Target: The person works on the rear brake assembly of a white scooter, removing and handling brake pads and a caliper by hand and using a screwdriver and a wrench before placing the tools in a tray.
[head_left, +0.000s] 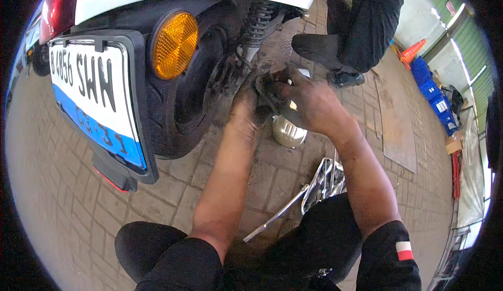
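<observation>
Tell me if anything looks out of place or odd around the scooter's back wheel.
Yes. Shiny chrome metal parts and a rounded silver metal cover lie loose on the grey paving bricks beside the black rear tyre, seemingly removed. Both grease-blackened hands, left hand and right hand, grip a dark grimy part near the wheel hub.

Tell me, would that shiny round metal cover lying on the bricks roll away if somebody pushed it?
Probably not far. The shiny metal cover looks dome-shaped and lies flat on the brick floor, so a push would likely make it slide or rock rather than roll. It looks like stiff metal, and its smooth surface could be slippery, especially for the greasy-looking right hand nearby.
</observation>
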Demonstrator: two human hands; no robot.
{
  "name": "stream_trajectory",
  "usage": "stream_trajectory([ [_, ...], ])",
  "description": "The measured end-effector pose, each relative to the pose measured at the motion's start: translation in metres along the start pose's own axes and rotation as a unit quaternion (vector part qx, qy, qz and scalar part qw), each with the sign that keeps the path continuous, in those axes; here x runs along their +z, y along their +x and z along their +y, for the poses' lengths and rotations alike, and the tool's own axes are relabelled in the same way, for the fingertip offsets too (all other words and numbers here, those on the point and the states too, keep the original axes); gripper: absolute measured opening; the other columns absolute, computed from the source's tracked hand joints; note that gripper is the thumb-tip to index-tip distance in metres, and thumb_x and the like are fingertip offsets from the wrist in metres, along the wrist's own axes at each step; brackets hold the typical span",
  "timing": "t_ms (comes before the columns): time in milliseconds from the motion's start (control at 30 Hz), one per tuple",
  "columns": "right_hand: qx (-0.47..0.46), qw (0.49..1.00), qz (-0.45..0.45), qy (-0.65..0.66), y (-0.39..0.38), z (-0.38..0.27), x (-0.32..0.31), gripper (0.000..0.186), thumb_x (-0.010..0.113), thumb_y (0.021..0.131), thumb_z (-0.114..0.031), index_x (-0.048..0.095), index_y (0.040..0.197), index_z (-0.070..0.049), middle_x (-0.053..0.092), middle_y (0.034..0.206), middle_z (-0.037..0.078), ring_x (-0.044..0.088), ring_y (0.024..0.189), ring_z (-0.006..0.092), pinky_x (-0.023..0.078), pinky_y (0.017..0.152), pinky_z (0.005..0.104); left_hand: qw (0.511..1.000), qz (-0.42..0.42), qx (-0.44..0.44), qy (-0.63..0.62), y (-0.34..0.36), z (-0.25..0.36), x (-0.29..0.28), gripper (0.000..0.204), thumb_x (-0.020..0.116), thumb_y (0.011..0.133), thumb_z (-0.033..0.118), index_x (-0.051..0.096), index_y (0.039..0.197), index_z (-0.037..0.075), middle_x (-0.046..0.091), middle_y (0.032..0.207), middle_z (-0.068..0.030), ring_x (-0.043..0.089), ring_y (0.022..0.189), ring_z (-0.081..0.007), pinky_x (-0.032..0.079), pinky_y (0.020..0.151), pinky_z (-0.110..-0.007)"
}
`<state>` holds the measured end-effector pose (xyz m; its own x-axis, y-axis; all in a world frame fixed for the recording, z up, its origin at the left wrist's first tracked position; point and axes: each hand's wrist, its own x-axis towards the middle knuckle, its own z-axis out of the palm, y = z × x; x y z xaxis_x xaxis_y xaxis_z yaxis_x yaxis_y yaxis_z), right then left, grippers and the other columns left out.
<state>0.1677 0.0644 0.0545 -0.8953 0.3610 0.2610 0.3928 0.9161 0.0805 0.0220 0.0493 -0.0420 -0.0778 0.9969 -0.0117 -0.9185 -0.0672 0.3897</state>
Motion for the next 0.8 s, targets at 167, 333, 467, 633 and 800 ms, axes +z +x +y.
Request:
stream_trajectory([
  [167, 0.045, 0.997, 0.001, 0.066, -0.013, -0.014, 0.002, 0.045, 0.059, 0.074, -0.008, 0.062, 0.118, -0.017, 0.053, 0.12, 0.019, 0.064, 0.087, 0.0353, 0.054, 0.076, 0.0409, 1.0, -0.012, 0.014, -0.024, 0.006, 0.0, -0.006, 0.041, 0.043, 0.097, 0.044, 0.062, 0.106, 0.008, 0.065, 0.097, -0.0072, 0.063, 0.085, -0.0208, 0.053, 0.076, -0.037],
  [333, 0.126, 0.984, 0.03, 0.123, -0.024, -0.028, 0.003, 0.049, 0.056, 0.076, -0.005, 0.058, 0.124, -0.016, 0.052, 0.119, 0.02, 0.059, 0.099, 0.0393, 0.052, 0.083, 0.043, 0.998, -0.033, 0.02, -0.045, 0.008, -0.007, 0.002, 0.041, 0.043, 0.097, 0.043, 0.061, 0.106, 0.007, 0.064, 0.098, -0.0075, 0.062, 0.087, -0.02, 0.053, 0.076, -0.035],
  [467, 0.147, 0.974, 0.058, 0.161, -0.026, -0.031, 0.012, 0.047, 0.054, 0.079, -0.005, 0.057, 0.125, -0.014, 0.054, 0.114, 0.02, 0.058, 0.1, 0.0398, 0.05, 0.086, 0.0431, 0.993, -0.057, 0.038, -0.093, 0.009, -0.011, -0.005, 0.044, 0.04, 0.098, 0.043, 0.06, 0.11, 0.005, 0.064, 0.102, -0.0089, 0.061, 0.093, -0.0201, 0.051, 0.08, -0.035],
  [633, 0.143, 0.97, 0.079, 0.178, -0.018, -0.036, 0.017, 0.043, 0.051, 0.082, -0.003, 0.058, 0.124, -0.01, 0.055, 0.118, 0.021, 0.056, 0.105, 0.0399, 0.047, 0.093, 0.0414, 0.995, -0.063, 0.075, -0.035, 0.011, -0.019, -0.01, 0.046, 0.039, 0.099, 0.042, 0.058, 0.115, 0.003, 0.063, 0.107, -0.01, 0.059, 0.097, -0.0213, 0.047, 0.088, -0.035],
  [800, 0.12, 0.974, 0.132, 0.137, -0.01, -0.028, 0.028, 0.043, 0.052, 0.079, 0.0, 0.06, 0.12, -0.009, 0.053, 0.118, 0.021, 0.059, 0.101, 0.0406, 0.05, 0.087, 0.0434, 0.995, -0.004, 0.016, -0.103, 0.009, -0.016, -0.001, 0.037, 0.042, 0.099, 0.034, 0.058, 0.115, 0.005, 0.063, 0.105, -0.0092, 0.06, 0.096, -0.0217, 0.049, 0.088, -0.034],
])
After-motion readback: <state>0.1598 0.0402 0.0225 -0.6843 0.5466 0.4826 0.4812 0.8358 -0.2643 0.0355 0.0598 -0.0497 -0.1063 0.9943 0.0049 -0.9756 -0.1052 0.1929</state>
